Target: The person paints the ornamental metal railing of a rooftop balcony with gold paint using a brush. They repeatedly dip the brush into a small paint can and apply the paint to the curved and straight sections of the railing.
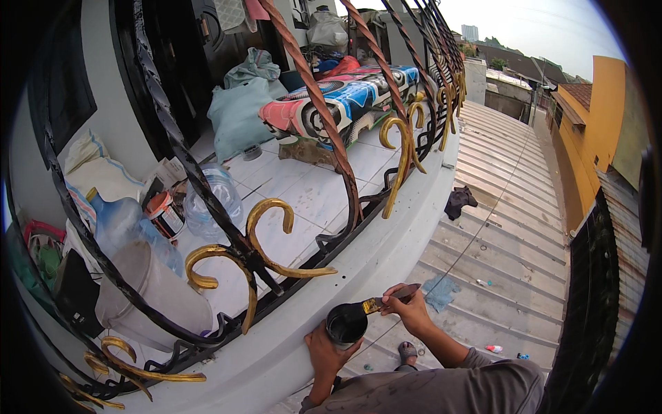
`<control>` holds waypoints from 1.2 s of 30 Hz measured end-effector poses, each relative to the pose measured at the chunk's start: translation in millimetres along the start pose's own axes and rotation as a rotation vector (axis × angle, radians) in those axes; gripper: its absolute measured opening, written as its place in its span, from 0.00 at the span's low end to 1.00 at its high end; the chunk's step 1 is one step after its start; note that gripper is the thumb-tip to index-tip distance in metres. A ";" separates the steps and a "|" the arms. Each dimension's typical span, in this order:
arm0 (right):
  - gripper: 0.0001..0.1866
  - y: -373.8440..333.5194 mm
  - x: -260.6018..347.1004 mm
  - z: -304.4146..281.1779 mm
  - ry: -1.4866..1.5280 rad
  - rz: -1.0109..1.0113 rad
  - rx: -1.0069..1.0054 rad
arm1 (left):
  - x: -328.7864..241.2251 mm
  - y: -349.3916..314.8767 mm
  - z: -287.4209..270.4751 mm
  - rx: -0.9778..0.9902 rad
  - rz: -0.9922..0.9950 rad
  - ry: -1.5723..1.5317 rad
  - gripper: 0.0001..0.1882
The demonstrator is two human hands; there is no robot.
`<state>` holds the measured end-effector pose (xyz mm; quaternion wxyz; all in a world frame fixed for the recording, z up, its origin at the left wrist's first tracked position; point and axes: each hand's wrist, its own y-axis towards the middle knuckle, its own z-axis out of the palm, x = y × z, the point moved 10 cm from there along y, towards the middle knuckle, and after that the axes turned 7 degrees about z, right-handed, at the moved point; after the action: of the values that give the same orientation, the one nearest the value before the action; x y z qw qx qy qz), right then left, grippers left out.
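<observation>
In the head view, my left hand point(327, 353) was wrapped around the side of a small cup point(345, 343), located just beside the outer edge of the white ledge point(386, 259). Whether the ledge bore any of the cup's weight could not be determined. The cup's mouth faced upward, presumably to retain the dark contents.

My right hand point(412, 312) had its grip closed on the handle of a brush point(373, 305). The fingers were set behind the yellow band, likely to keep the skin clear of the dark bristles. The bristle end lay at the cup's mouth, a position that would return drips to the cup.

Both hands were on the outer side of the black railing point(252, 259), near its gold scrolls point(250, 224). A pale bucket point(158, 310) stood on the inner side, behind the bars. A ribbed roof point(510, 276) lay lower down, with a blue cloth point(441, 292) on it.
</observation>
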<state>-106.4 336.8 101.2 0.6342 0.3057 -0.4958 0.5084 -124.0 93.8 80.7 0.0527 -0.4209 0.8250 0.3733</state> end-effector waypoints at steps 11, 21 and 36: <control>0.11 -4.6 -2.7 -9.8 0.129 -0.021 -0.051 | -0.7 0.0 1.6 -0.019 0.038 0.000 0.52; 0.11 -13.7 -10.3 -12.4 0.207 0.051 -0.076 | -4.3 2.1 -4.5 -0.059 0.058 -0.002 0.53; 0.11 -12.2 -5.1 -24.8 0.143 0.027 -0.071 | -0.3 4.1 -3.4 0.003 -0.025 -0.045 0.51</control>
<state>-87.0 353.6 89.9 0.6714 0.2395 -0.4711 0.5195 -126.0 93.2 85.7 0.0766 -0.4228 0.8187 0.3810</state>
